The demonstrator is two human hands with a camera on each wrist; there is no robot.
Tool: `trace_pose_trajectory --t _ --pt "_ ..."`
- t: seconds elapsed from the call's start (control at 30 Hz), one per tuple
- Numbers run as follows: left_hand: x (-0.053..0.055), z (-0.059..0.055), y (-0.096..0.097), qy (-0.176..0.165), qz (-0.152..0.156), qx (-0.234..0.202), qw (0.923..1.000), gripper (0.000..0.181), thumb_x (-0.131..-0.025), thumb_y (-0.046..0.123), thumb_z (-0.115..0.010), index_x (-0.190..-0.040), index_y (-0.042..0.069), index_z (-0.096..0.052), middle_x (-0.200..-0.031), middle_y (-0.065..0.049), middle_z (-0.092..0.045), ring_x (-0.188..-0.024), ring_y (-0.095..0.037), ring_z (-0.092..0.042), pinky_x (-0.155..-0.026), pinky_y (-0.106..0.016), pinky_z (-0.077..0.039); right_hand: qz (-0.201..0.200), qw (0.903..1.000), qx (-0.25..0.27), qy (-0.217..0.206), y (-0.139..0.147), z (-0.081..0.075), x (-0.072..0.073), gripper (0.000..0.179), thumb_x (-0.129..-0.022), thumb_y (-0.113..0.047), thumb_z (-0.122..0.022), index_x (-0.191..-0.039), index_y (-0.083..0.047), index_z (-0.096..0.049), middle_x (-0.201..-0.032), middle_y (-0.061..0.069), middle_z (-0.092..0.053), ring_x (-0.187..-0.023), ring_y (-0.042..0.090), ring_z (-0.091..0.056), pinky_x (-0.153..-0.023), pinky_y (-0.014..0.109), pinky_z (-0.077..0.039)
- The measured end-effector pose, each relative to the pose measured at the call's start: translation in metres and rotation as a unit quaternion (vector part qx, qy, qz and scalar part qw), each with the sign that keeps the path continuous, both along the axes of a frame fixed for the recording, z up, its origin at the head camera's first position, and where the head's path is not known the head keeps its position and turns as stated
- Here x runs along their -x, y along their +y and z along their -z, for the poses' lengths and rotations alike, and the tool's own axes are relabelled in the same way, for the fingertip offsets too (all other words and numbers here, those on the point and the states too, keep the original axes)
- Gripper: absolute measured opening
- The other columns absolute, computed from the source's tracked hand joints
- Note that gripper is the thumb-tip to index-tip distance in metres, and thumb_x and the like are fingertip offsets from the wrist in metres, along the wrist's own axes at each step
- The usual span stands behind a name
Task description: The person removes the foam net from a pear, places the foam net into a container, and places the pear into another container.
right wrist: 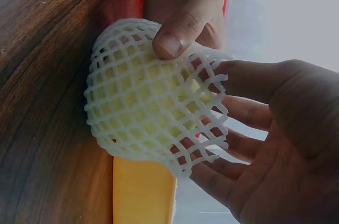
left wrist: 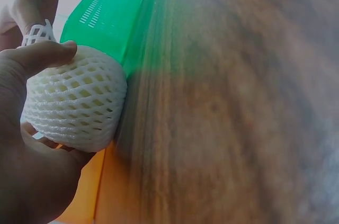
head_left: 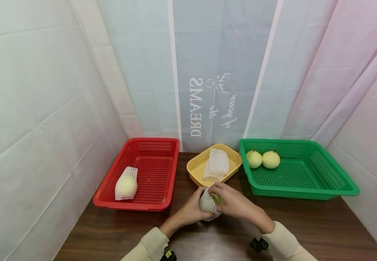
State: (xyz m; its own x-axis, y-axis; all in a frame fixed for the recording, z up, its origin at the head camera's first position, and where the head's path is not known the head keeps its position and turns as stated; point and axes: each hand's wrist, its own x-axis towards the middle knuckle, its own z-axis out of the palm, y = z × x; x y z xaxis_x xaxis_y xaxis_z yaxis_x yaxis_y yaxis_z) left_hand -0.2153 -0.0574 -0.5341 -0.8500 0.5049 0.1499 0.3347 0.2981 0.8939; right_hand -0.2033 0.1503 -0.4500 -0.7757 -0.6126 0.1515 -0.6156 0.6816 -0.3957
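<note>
Both hands are on a pear [right wrist: 153,97] inside a white foam net sleeve [left wrist: 79,102], just above the table in front of the yellow tray. My left hand [head_left: 189,210] grips the sleeved pear from the side; its thumb presses on the mesh. My right hand [head_left: 235,201] holds the sleeve's open end, with fingers seen through the mesh near its rim in the right wrist view. Part of the pear's greenish top shows at the opening in the head view. Which fingertips are inside the sleeve I cannot tell.
A red basket [head_left: 174,174] at left holds one netted pear [head_left: 126,185]. The yellow tray [head_left: 196,167] in the middle holds foam net sleeves [head_left: 218,163]. At right, a green basket [head_left: 306,194] contains two bare pears [head_left: 271,160]. Cloth hangs behind the dark wooden table [head_left: 195,243].
</note>
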Motion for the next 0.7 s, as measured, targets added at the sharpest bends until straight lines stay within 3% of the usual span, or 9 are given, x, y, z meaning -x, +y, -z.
trace_pose_trajectory --t 0.37,0.7 --pt "0.0 0.0 -0.004 -0.014 0.02 0.016 0.9996 0.094 -0.081 0.029 -0.094 -0.155 0.021 -0.038 -0.152 -0.006 -0.048 -0.132 -0.02 -0.054 -0.105 -0.033 -0.05 0.002 0.9998 -0.004 -0.017 -0.001 0.004 -0.002 0.057 -0.077 -0.001 -0.088 -0.129 -0.008 -0.066 -0.132 0.01 -0.066 -0.116 0.03 -0.069 -0.087 0.047 -0.061" --pt "0.001 0.002 -0.011 -0.021 0.046 0.055 0.9972 0.102 -0.077 0.016 -0.089 -0.161 0.017 -0.031 -0.153 -0.009 -0.046 -0.132 -0.021 -0.052 -0.107 -0.035 -0.047 -0.007 0.9997 0.005 -0.024 -0.003 0.011 -0.003 0.063 -0.074 0.0 -0.091 -0.129 -0.009 -0.059 -0.131 0.012 -0.063 -0.111 0.03 -0.068 -0.085 0.047 -0.059"
